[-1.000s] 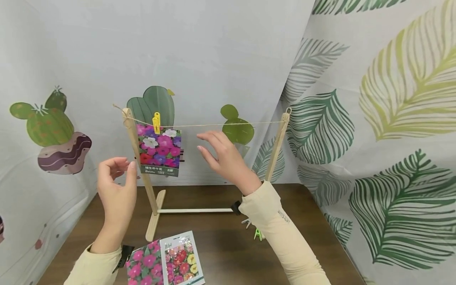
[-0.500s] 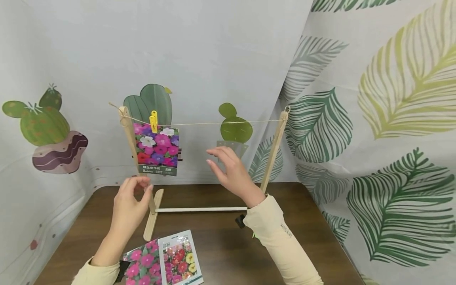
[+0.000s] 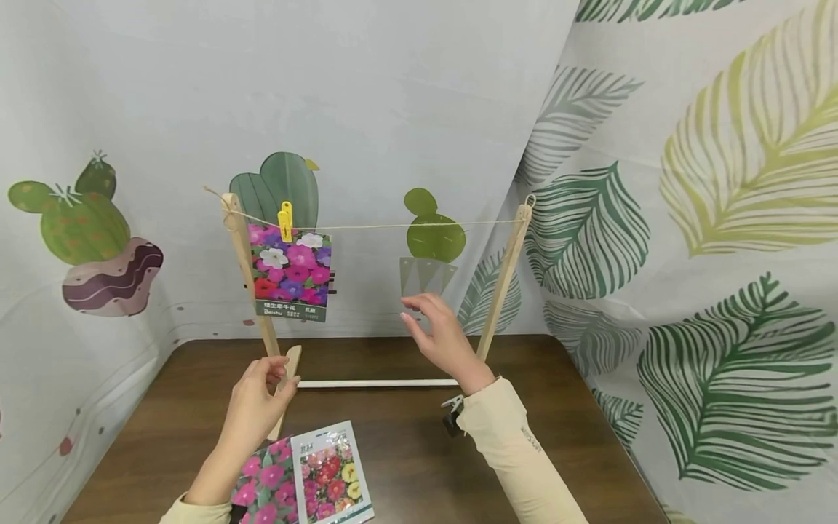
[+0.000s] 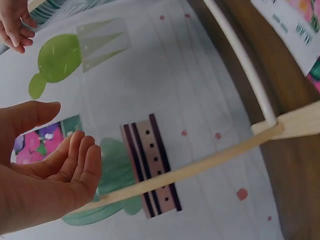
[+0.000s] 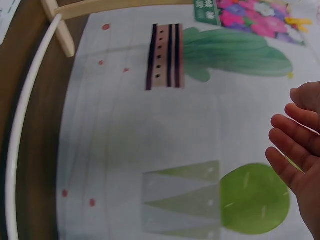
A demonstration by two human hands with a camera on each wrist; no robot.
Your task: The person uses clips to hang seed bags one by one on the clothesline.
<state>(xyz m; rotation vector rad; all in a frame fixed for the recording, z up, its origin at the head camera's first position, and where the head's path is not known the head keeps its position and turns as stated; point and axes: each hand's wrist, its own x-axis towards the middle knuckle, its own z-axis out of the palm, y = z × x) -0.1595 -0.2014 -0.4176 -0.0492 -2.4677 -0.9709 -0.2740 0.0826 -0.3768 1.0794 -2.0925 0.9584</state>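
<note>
My left hand (image 3: 258, 404) is empty, fingers loosely curved, low in front of the left foot of a wooden stand (image 3: 504, 280). In the left wrist view, thumb and fingers stand apart with nothing between them. A seed packet with petunia pictures (image 3: 294, 276) hangs from the string (image 3: 399, 226) by a yellow clothespin (image 3: 285, 222), above my left hand. My right hand (image 3: 448, 346) hovers empty near the right post, below the string, fingers loosely extended. Two more seed packets lie on the table: one pink-flowered (image 3: 270, 477), partly under one with red and yellow blooms (image 3: 334, 473).
The brown table (image 3: 406, 466) carries the stand, whose white crossbar (image 3: 380, 383) runs low between its feet. A grey clothespin (image 3: 453, 402) shows beside my right wrist. Behind hangs a pale curtain (image 3: 406, 94) with printed cacti and leaves.
My left hand has come down and to the right, from beside the hanging packet to the stand's left foot. My right hand has drifted down and right. The hanging packet stays on the string.
</note>
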